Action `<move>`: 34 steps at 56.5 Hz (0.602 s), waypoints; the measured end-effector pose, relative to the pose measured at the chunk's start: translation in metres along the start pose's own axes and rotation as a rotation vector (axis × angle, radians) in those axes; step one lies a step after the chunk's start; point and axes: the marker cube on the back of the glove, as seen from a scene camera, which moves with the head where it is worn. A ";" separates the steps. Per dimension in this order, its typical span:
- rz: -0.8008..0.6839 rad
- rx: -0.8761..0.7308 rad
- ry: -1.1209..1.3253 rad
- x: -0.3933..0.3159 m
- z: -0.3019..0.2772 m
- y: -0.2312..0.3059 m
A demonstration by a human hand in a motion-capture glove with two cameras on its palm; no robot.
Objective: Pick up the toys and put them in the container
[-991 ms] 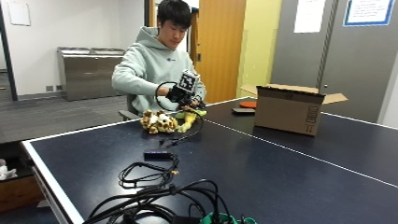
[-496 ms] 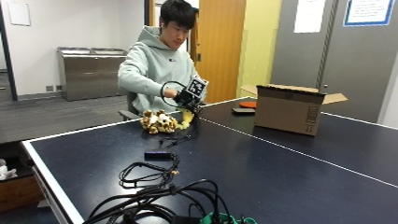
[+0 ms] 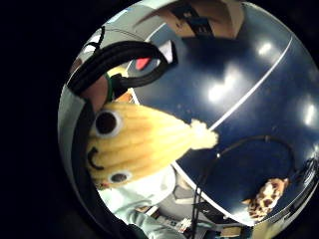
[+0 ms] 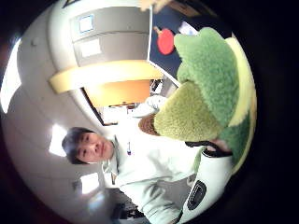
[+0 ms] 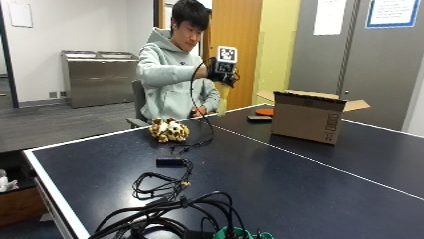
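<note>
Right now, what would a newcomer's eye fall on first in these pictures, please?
First the gloved right hand, raised above the table and gripping a yellow and green corn toy. Next, a spotted giraffe toy lying on the dark blue table, and the open cardboard box standing further along it.

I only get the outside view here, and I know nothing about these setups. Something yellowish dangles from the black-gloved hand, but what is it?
Observer: A plush corn toy. The little-finger palm view shows a yellow ribbed body with round eyes and a stitched smile.
Operator: Is it all yellow?
Observer: No. The thumb-side palm view shows fuzzy green leaves on the toy, close to the palm.
Operator: Is the hand really holding it?
Observer: The right hand is raised above the table with the toy hanging below it, so it is held; the fingers themselves are hidden.
Operator: Any toys left?
Observer: Yes, a spotted giraffe-like plush lies on the table beside a cable. The cardboard box stands open further along.
</note>
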 end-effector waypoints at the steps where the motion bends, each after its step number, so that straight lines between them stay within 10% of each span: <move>1: 0.001 0.022 0.014 -0.002 -0.014 -0.006; 20: -0.320 0.372 0.233 -0.049 -0.184 -0.121; 31: 0.003 0.381 0.584 -0.040 -0.142 -0.184; 34: -0.031 0.368 0.363 -0.037 -0.146 -0.175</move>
